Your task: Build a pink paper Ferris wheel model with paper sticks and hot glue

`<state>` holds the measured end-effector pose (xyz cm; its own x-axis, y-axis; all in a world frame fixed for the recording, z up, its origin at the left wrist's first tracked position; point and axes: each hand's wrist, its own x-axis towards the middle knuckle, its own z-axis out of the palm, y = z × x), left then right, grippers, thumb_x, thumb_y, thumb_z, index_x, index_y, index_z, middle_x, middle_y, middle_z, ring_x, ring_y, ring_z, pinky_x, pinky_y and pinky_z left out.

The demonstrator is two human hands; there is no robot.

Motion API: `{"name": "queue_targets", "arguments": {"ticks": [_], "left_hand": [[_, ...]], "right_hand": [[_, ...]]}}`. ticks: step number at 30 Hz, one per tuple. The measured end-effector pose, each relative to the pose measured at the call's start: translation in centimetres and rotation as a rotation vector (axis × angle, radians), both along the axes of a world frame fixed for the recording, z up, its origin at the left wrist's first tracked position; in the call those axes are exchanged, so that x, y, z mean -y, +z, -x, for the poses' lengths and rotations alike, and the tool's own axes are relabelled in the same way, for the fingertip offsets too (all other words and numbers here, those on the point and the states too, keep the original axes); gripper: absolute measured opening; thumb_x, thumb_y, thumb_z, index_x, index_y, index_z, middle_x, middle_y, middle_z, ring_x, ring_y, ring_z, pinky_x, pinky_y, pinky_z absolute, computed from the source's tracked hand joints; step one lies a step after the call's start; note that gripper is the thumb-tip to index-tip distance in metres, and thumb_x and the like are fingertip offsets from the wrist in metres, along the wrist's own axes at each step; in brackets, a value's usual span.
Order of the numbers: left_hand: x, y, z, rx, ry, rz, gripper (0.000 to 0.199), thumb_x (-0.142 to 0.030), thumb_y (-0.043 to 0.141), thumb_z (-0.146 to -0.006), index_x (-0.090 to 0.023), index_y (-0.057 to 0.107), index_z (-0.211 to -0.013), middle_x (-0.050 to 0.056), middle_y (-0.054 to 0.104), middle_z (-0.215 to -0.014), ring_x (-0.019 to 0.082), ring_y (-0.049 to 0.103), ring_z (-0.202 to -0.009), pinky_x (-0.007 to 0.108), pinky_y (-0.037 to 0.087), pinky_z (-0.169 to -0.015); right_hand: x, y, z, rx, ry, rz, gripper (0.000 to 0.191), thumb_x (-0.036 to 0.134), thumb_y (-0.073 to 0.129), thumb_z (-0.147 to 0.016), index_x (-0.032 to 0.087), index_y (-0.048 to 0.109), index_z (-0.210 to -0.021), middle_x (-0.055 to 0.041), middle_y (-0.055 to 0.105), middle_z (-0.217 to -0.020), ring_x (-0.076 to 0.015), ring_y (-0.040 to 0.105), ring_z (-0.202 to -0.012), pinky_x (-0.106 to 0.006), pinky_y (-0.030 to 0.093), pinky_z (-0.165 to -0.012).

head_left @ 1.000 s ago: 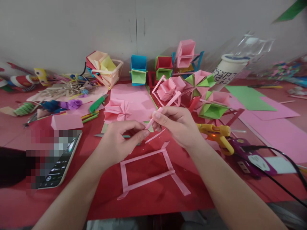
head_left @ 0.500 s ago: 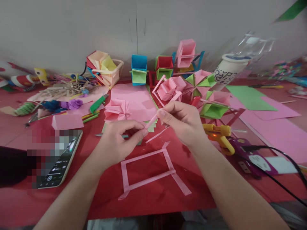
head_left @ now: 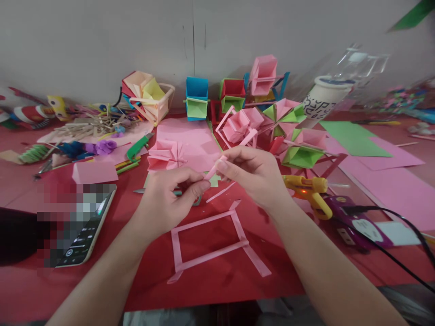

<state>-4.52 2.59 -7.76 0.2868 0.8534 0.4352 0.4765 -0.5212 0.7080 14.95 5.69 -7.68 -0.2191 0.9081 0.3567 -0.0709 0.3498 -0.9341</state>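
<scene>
Between my two hands is a short, narrow pink paper strip. My left hand pinches its lower left end, and my right hand pinches the upper right end with thumb and forefinger. Below them on the red table lies a four-sided frame of pink paper strips, its corners overlapping and a longer leg sticking out at the lower right. A thin pink paper scrap rests just under my right hand. Scissors are partly hidden behind my left hand.
A yellow glue gun with a glowing light stands beside a purple power strip with black cables. A phone is at the left. Folded pink paper, a green cutter and several paper models sit farther back.
My right hand has moved slightly left and down, closer to my left hand. Less of the pink strip shows between the fingers. The pink frame has stayed in place.
</scene>
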Motion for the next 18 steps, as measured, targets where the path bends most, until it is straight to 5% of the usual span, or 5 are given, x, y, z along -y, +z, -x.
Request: {"name": "queue_targets", "arguments": {"ticks": [6,11,18], "left_hand": [[0.37,-0.15,-0.36,0.045,0.017,0.017,0.009,-0.022,0.066,-0.093,-0.020,0.074,-0.089,-0.003,0.076,-0.081,0.010,0.069,-0.069,0.018,0.052,-0.065],[0.72,0.11,-0.64,0.085,0.027,0.018,0.009,-0.018,0.066,-0.091,-0.021,0.074,-0.090,-0.004,0.076,-0.080,0.010,0.070,-0.069,0.018,0.054,-0.065],[0.80,0.38,-0.90,0.028,0.016,-0.035,0.012,-0.012,0.065,-0.089,-0.019,0.072,-0.082,-0.005,0.075,-0.075,0.008,0.067,-0.065,0.016,0.049,-0.061]], "right_hand": [[0.17,0.02,-0.19,-0.012,0.140,-0.002,0.005,0.020,0.077,-0.084,0.017,0.076,-0.087,0.0008,0.071,-0.074,-0.0098,0.065,-0.067,-0.021,0.058,-0.064],[0.21,0.04,-0.20,-0.036,0.175,-0.013,0.012,0.013,0.068,-0.087,0.018,0.079,-0.091,-0.0005,0.075,-0.079,-0.0100,0.068,-0.068,-0.021,0.059,-0.066],[0.75,0.17,0.36,0.022,0.054,-0.058,0.021,0.008,0.062,-0.085,0.016,0.073,-0.069,0.0010,0.070,-0.064,-0.0095,0.065,-0.059,-0.020,0.056,-0.057]]}}
